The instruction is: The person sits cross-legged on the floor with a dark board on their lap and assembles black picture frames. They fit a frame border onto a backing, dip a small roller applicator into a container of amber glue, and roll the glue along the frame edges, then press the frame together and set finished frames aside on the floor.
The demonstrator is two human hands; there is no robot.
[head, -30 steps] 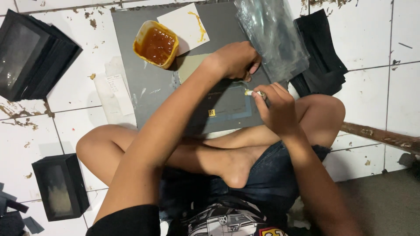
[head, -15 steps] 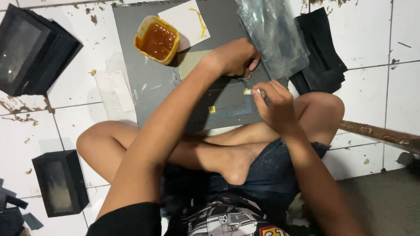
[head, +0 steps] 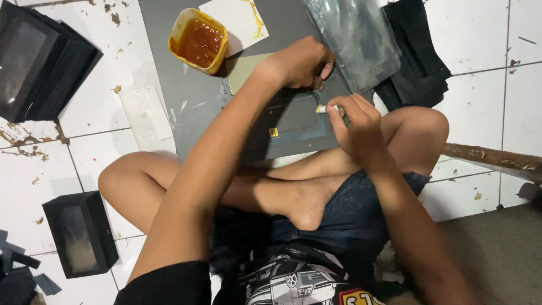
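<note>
Right hand [head: 355, 121] grips small brush [head: 326, 109] near glue-filled tub [head: 199, 40]

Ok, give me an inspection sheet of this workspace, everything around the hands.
Surface: white tiled floor, stained; grey board laid on it.
Job's things: dark flat sheet on the board; small white-handled tool; cup of amber paste.
Clutter: black window boxes, one more; clear plastic bags; black card stack; paper slips.
Hands: left hand pressing the sheet; right hand pinching the tool.
Cables: nothing seen.
Surroundings: person sits cross-legged, barefoot; wooden strip at right.
</note>
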